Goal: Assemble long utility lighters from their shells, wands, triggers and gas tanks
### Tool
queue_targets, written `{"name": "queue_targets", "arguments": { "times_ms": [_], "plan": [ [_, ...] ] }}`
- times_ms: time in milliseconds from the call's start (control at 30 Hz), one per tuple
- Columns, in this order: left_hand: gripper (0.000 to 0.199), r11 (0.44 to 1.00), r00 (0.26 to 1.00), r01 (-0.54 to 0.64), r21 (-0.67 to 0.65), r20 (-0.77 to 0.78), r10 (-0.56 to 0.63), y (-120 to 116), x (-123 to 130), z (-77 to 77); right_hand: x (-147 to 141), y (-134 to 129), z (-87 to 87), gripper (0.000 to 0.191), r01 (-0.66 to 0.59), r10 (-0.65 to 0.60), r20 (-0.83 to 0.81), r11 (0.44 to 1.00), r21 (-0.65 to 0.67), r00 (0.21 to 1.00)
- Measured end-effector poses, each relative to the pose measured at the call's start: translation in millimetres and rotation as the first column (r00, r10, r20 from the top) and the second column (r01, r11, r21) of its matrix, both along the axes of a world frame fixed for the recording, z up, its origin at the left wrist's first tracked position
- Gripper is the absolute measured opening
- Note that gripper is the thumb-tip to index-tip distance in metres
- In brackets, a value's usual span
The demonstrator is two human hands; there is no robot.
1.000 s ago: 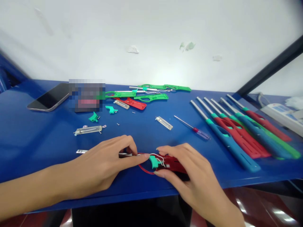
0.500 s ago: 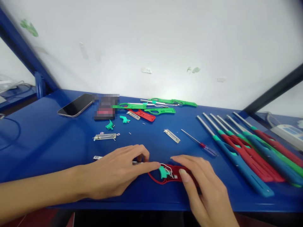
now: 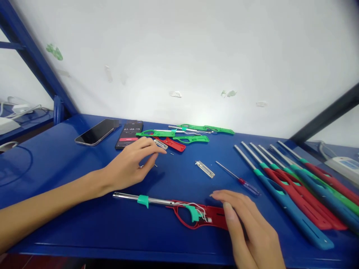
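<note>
An opened red lighter shell (image 3: 215, 217) lies near the table's front edge, with white wires, a teal trigger (image 3: 193, 213) and a metal tube (image 3: 126, 195) that carries a teal collar (image 3: 143, 201). My right hand (image 3: 249, 228) rests over the shell's right end, thumb and fingers around it. Above the table at the left, my left hand (image 3: 134, 162) is raised off the lighter, thumb and forefinger apart with nothing visible between them. It covers some small parts. A clear fuel tank (image 3: 205, 169) lies between the hands, farther back.
Several assembled lighters (image 3: 297, 209) lie at the right, beside a screwdriver (image 3: 238, 179). Behind are green shell halves (image 3: 193, 139), a red piece (image 3: 175, 144), a second tank (image 3: 161, 144) and two phones (image 3: 97, 132). A wall stands at the back.
My left hand has let go of the metal tube and moved up and back toward the small parts, uncovering the tube and teal collar. My right hand stays at the shell. The view has shifted slightly.
</note>
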State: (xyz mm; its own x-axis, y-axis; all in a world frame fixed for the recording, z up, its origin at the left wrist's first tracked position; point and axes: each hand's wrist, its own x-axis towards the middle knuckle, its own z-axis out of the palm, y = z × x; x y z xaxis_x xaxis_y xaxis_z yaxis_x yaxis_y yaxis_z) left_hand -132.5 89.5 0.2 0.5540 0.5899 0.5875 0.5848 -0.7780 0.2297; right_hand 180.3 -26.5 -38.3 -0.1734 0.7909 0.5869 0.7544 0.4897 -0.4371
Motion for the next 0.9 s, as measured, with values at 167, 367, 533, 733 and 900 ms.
{"name": "queue_targets", "arguments": {
  "times_ms": [167, 367, 533, 733, 900],
  "plan": [
    [0.029, 0.998, 0.993, -0.066, 0.002, -0.094, 0.066, 19, -15, 0.0, 4, 0, -2.1, 0.025, 0.075, -0.079, -0.055, 0.995, -0.068, 0.995],
    [0.022, 0.985, 0.966, -0.026, -0.17, -0.258, -0.019, 21, -23, 10.0, 6, 8, 6.0, 0.029, 0.061, -0.088, -0.232, 0.991, -0.122, 0.969],
    [0.02, 0.966, 0.945, -0.04, -0.256, -0.324, -0.047, 21, -27, 18.5, 13, 11, 5.9, 0.031, 0.067, -0.113, -0.295, 0.985, -0.16, 0.949],
    [0.024, 0.949, 0.924, -0.091, -0.303, -0.381, -0.033, 22, -33, 34.0, 32, 40, 3.3, 0.028, 0.138, -0.161, -0.117, 0.973, -0.187, 0.98],
    [0.019, 0.927, 0.899, -0.14, -0.349, -0.437, -0.028, 20, -38, 40.8, 33, 75, 12.1, 0.037, 0.076, -0.03, 0.169, 0.958, -0.277, 0.985]
  ]
}}
